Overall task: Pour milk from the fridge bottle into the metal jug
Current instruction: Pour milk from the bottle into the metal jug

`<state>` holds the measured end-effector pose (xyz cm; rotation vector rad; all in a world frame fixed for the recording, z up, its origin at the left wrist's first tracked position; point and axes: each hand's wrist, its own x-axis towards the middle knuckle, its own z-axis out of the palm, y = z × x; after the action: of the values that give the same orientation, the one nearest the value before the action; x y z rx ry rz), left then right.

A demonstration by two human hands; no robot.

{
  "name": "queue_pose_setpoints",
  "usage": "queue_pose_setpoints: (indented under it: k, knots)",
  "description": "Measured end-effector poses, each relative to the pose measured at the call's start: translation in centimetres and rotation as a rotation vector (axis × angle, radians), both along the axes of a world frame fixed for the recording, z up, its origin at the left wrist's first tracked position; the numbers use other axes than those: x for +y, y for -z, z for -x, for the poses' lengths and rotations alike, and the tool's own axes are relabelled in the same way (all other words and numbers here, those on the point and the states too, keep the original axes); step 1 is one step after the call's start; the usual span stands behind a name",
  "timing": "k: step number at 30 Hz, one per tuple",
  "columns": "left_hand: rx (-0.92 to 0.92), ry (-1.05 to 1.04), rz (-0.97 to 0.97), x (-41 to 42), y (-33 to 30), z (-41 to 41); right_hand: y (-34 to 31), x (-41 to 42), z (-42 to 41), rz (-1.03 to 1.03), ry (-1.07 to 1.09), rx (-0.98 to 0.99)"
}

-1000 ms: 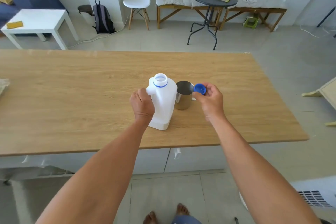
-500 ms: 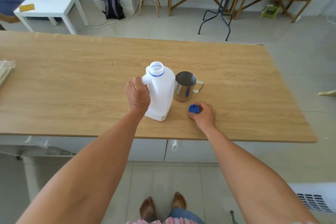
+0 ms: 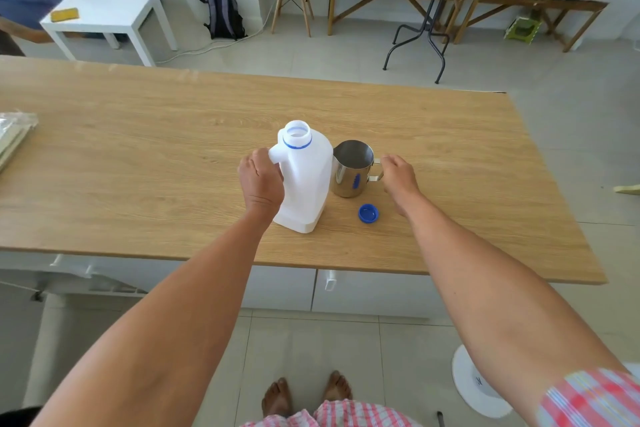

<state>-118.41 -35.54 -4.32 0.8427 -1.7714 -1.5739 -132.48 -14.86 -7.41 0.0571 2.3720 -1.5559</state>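
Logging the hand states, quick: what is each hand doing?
Left hand: grips the milk bottle handle.
Right hand: at the jug handle; grip cannot be told.

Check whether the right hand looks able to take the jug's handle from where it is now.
Probably yes. The right hand is right beside the handle of the metal jug, which points toward it with nothing between. The blue cap lies nearer the table edge, out of the way.

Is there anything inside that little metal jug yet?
The metal jug shows only a bare shiny inner wall near its rim; no milk is visible. Its bottom is hidden by the near wall from this angle. The open milk bottle stands upright beside it.
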Motion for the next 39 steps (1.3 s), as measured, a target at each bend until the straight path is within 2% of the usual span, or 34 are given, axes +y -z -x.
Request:
queue_pose_setpoints:
  k: [3, 10, 15, 18, 23, 29, 39]
  knots:
    - [-0.003, 0.004, 0.015, -0.2, 0.0, 0.0, 0.3, 0.3, 0.1, -0.023, -0.03, -0.002]
    - [0.016, -0.002, -0.014, 0.0, -0.3, -0.1, 0.9, 0.5, -1.3, 0.104, -0.09, -0.059]
    - [-0.005, 0.0, 0.018, 0.2, -1.6, -0.3, 0.7, -0.4, -2.2, 0.117, -0.143, -0.05]
    - [-0.068, 0.034, 0.138, 0.2, -3.2, 0.1, 0.3, -0.7, -2.7, 0.097, -0.164, -0.069]
    - [-0.169, 0.212, 0.306, -0.3, -5.6, 1.8, 0.4, -0.5, -2.5, 0.153, -0.129, -0.138]
    - [-0.397, 0.357, 0.532, -0.4, -6.9, 3.6, 0.4, -0.2, -2.1, 0.161, -0.124, -0.148]
    - [-0.655, 0.419, 0.611, 0.7, -6.3, 6.1, 0.4, -0.1, -2.1, 0.128, -0.152, -0.096]
